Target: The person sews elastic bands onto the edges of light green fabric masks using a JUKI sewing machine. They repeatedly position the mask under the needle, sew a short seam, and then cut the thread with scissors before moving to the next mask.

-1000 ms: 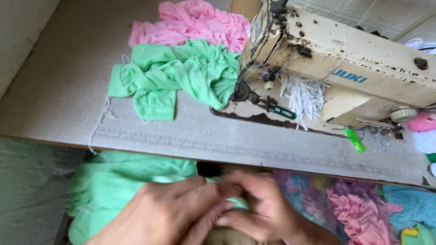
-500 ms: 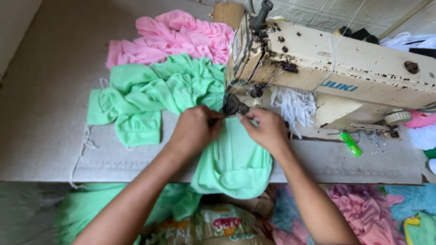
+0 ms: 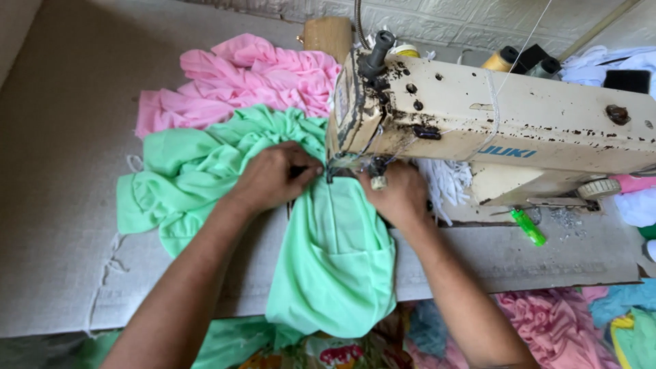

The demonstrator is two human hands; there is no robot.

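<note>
The green piece (image 3: 335, 260) now lies at frame centre, its top edge tucked under the head of the sewing machine (image 3: 492, 130); half a second ago it was only being carried up toward it, and a second ago it was still bunched low at the table edge. The left hand (image 3: 273, 178) is closed, pinching the cloth just left of the needle area; the right hand (image 3: 396, 195) presses it on the right, fingers curled. Judging by this, the fabric is placed for stitching. Green (image 3: 184, 178) and pink (image 3: 239, 82) piles sit at upper left; a green lighter (image 3: 528, 226) lies at right.
</note>
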